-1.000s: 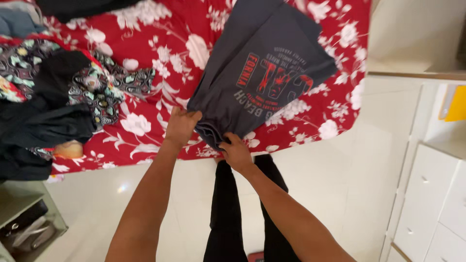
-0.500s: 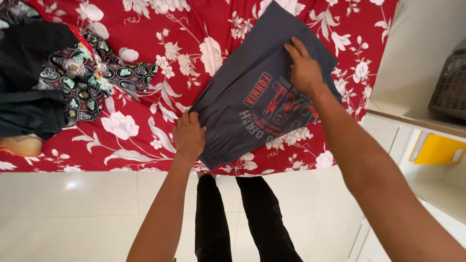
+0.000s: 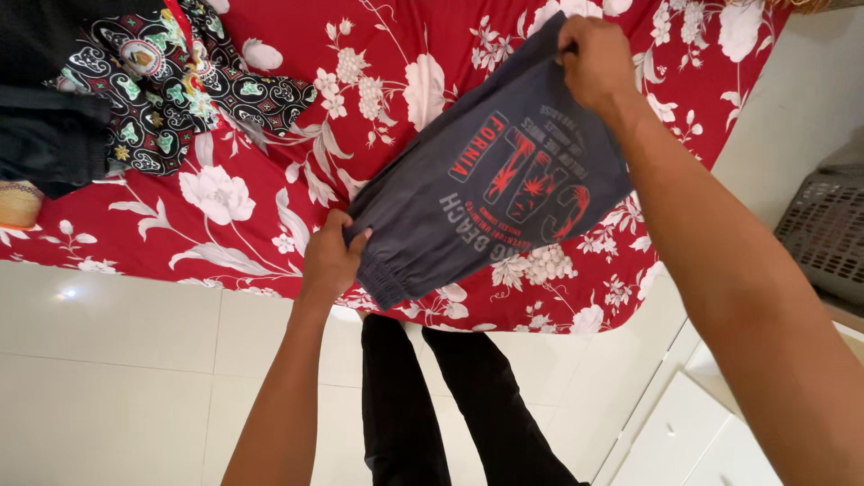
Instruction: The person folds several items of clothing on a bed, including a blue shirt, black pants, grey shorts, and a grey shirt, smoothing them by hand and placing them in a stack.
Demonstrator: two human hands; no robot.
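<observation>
Left hand [image 3: 331,261] pinching the grey shorts' [image 3: 490,193] waistband at the bed's [image 3: 270,135] near edge, right hand [image 3: 594,58] clamped on the hem. Could easily slide floorward, hanging half off.

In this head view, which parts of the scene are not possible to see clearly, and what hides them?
- Underside of the dark grey shirt: turned toward the red floral bedsheet.
- Left hand fingertips: tucked under the shirt hem.
- Right hand fingertips: wrapped in the fabric.
- Dark clothes pile: cut off by the left edge.
- Grey basket: cut off by the right edge.
</observation>
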